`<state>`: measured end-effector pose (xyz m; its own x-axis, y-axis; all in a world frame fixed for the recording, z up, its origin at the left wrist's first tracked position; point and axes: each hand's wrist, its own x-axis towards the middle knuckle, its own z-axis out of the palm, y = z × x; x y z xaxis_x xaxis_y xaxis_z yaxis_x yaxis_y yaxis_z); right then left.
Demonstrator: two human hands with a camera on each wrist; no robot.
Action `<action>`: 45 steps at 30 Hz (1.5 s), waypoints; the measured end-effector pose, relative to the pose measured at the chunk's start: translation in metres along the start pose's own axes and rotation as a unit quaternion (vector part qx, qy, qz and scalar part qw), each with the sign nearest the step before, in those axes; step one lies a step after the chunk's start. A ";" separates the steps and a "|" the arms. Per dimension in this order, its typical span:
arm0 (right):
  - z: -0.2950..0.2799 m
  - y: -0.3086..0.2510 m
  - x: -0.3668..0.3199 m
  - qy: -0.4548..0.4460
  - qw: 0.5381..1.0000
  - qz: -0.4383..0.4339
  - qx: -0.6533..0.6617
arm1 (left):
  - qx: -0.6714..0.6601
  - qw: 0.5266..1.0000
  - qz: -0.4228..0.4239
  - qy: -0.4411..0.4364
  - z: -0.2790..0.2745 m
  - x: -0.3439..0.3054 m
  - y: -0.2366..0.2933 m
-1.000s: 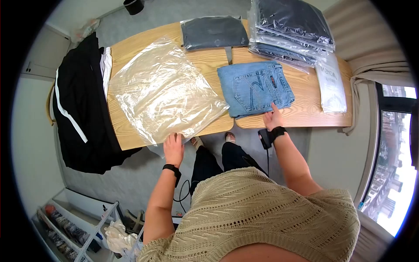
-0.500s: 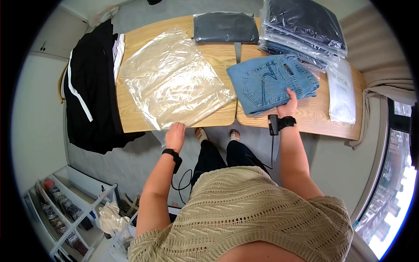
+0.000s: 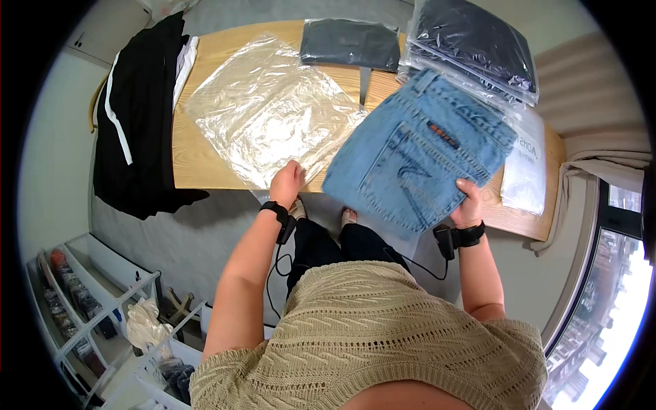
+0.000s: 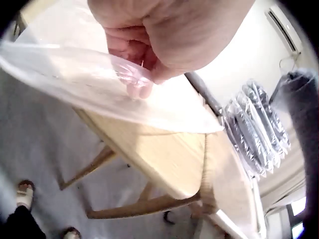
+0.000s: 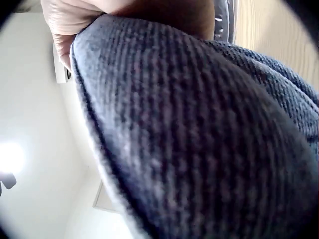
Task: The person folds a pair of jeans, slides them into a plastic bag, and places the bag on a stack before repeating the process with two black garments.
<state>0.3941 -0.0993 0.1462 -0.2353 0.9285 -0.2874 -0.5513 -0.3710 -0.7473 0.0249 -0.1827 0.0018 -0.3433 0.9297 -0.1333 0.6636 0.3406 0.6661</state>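
Folded light-blue jeans, back pocket up, are raised above the table's front edge in the head view. My right hand grips their near right side, thumb on top and the other fingers underneath. The right wrist view is mostly filled by the denim close up. A large clear plastic bag lies flat on the left part of the table. My left hand pinches its near edge, and the left wrist view shows the lifted film between thumb and fingers.
A bagged dark garment lies at the table's back, beside a tall stack of bagged clothes. Flat printed plastic bags lie at the right. Black clothing hangs over the left end of the wooden table.
My right hand has lifted the jeans off the table and brought them up and nearer, tilting them. The left hand keeps hold of the bag's edge. The head view has shifted slightly.
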 end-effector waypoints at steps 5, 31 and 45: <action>0.000 0.033 0.000 -0.078 0.987 0.140 0.016 | 0.094 0.987 0.068 -0.107 -0.007 0.000 -0.005; -0.039 0.124 0.051 -0.146 0.927 0.335 -0.080 | 0.037 0.984 0.129 0.121 -0.005 0.002 0.001; -0.010 0.161 0.093 -0.172 0.890 0.418 -0.065 | 0.172 0.963 0.182 0.097 -0.017 -0.030 0.010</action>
<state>0.2916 -0.0730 -0.0071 -0.7630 0.2605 -0.5916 0.0231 -0.9036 -0.4277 0.0307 -0.2092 0.0252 -0.1415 0.9640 0.2250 0.9331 0.0540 0.3555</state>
